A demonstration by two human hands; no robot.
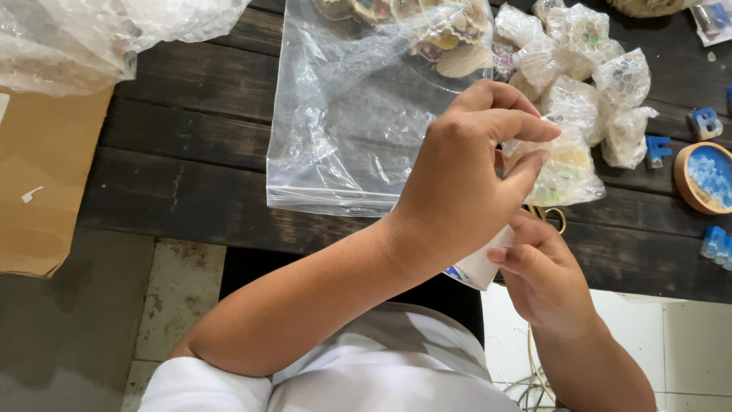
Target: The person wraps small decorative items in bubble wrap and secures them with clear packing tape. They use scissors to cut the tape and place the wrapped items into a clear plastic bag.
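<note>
My left hand (465,172) is raised over the dark wooden table (191,145), its thumb and fingers pinched on a small item wrapped in bubble wrap (564,172). My right hand (541,267) is just below it, fingers curled on a white roll of tape (480,267). A clear zip bag (351,114) lies flat on the table behind my left hand. Several bubble-wrapped pieces (579,69) are heaped to the right of the bag.
A sheet of bubble wrap (84,38) lies at the top left over a brown cardboard piece (46,175). Blue resin shapes (705,122) and a round wooden-rimmed blue piece (705,175) sit at the right edge. Decorated pieces (427,27) lie at the top under the bag.
</note>
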